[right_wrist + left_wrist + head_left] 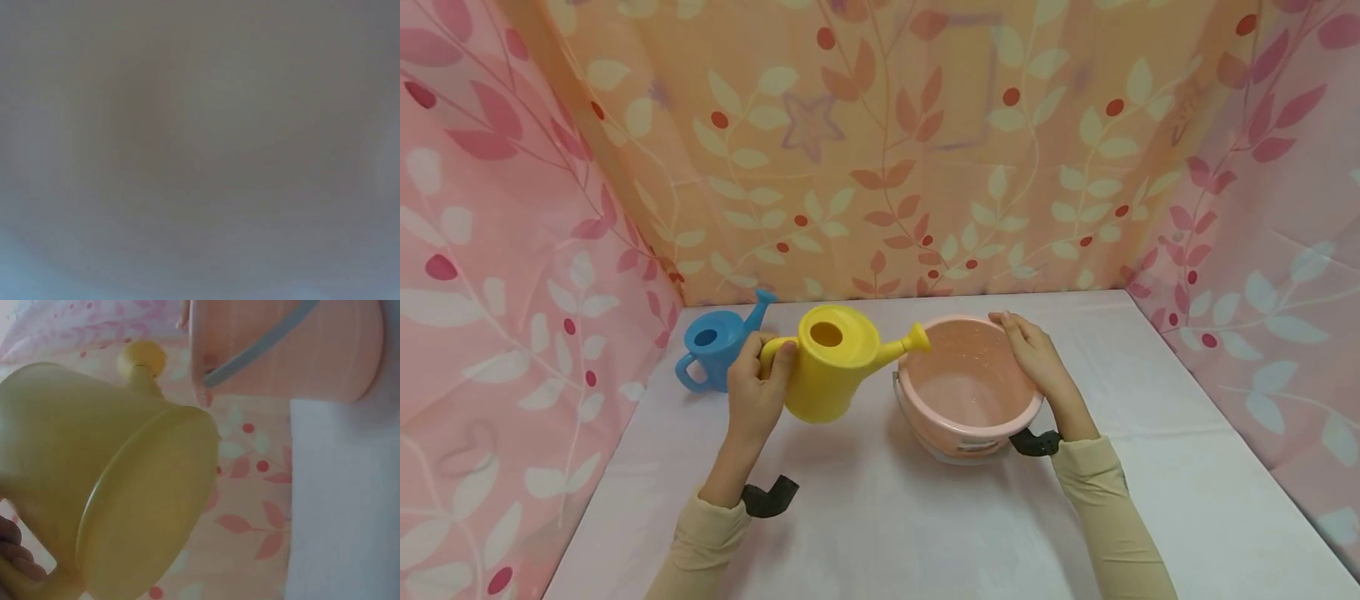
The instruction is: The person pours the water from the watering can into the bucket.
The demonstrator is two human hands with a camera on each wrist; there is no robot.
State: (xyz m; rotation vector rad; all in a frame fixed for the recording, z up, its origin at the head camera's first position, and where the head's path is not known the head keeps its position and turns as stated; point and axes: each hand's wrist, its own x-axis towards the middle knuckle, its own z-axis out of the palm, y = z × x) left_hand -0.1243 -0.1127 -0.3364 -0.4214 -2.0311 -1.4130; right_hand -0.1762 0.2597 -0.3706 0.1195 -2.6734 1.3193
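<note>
My left hand [758, 387] grips the handle of a yellow watering can [823, 392], which is held up above the table. The can's spout points right, its rose just over the left rim of a pink bucket [973, 425]. In the left wrist view the can's base [150, 506] faces the camera, and fingers [22, 553] wrap its handle. My right hand [1041, 362] holds the bucket's right rim. Small shiny specks show on the bucket's inner wall. The right wrist view is too blurred to make anything out.
A blue watering can [715, 333] stands at the back left, partly behind my left hand. A white cloth [880, 533] covers the table. Floral curtains [887, 167] enclose the back and both sides. The bucket's grey carrying handle [262, 344] hangs down its outside.
</note>
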